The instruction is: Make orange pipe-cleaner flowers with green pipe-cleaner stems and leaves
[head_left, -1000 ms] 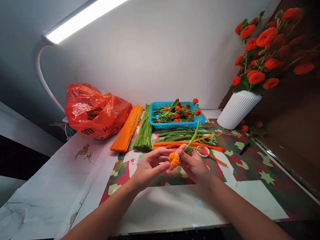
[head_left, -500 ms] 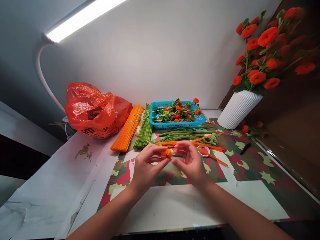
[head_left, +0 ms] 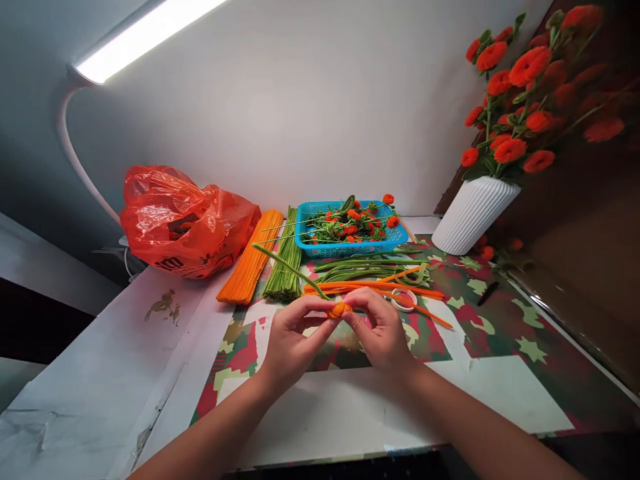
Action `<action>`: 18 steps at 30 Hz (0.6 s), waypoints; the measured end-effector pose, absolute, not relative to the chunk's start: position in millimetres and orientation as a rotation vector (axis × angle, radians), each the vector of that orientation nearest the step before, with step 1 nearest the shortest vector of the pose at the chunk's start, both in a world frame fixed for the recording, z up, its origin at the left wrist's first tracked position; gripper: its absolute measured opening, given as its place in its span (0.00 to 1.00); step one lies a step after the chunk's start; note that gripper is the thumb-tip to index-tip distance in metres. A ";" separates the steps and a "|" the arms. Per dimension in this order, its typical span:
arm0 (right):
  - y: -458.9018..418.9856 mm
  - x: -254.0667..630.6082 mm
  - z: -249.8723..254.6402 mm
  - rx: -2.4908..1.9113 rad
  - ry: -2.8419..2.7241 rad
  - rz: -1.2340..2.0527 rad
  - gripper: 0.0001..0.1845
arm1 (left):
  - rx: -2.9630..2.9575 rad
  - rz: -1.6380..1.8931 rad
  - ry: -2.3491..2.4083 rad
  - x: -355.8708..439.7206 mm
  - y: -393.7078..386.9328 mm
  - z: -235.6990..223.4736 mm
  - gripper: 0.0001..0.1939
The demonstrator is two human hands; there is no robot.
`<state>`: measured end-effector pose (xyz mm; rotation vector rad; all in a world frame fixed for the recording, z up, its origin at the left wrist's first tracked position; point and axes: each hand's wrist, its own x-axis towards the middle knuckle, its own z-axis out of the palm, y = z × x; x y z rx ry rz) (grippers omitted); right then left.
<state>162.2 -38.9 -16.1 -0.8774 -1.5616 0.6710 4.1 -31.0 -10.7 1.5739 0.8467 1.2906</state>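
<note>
Between my two hands is a small orange pipe-cleaner flower (head_left: 340, 310) with a green stem (head_left: 290, 269) that points away to the upper left. My left hand (head_left: 299, 333) pinches the flower from the left with thumb and fingertips. From the right, the thumb and index finger of my right hand (head_left: 383, 327) close on it too. Just beyond my hands lie loose orange pipe cleaners (head_left: 423, 292) and a white ring-shaped roll (head_left: 404, 300), perhaps tape. Behind those are loose green pipe cleaners (head_left: 370, 271).
A blue basket (head_left: 350, 249) of small orange flowers stands at the back. Left of it lie a green bundle (head_left: 284, 267), an orange bundle (head_left: 253, 260) and a red plastic bag (head_left: 190, 220). A ribbed white vase (head_left: 473, 217) of flowers is at right; a lamp (head_left: 145, 40) shines above.
My right hand has closed in on the flower, fingertips now touching it. The green stem has swung up and now shows clearly. The view has shifted slightly.
</note>
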 end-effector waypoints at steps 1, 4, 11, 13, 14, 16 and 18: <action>-39.1 162.4 -15.4 -0.875 -1.589 0.648 0.03 | 1.598 1.292 0.849 4.0 -31.3 -10.0 0.06; -39.0 163.0 -14.6 -0.881 -1.664 0.598 0.04 | 1.611 1.256 0.877 4.1 -31.9 -7.4 0.05; -37.9 162.4 -16.6 -0.982 -1.659 0.667 0.04 | 1.345 1.271 0.947 5.9 -29.4 -10.4 0.08; -38.0 162.1 -16.8 -1.000 -1.669 0.701 0.05 | 1.328 1.250 0.950 6.1 -27.8 -12.0 0.08; -38.0 161.9 -17.0 -1.007 -1.671 0.714 0.06 | 1.315 1.237 0.948 6.4 -26.9 -12.7 0.08; -37.7 161.0 -18.0 -1.027 -1.648 0.772 0.07 | 1.269 1.217 0.953 7.1 -25.1 -13.8 0.10; -36.6 159.5 -19.5 -1.040 -1.546 0.922 0.09 | 1.206 1.209 0.971 8.2 -23.9 -14.7 0.11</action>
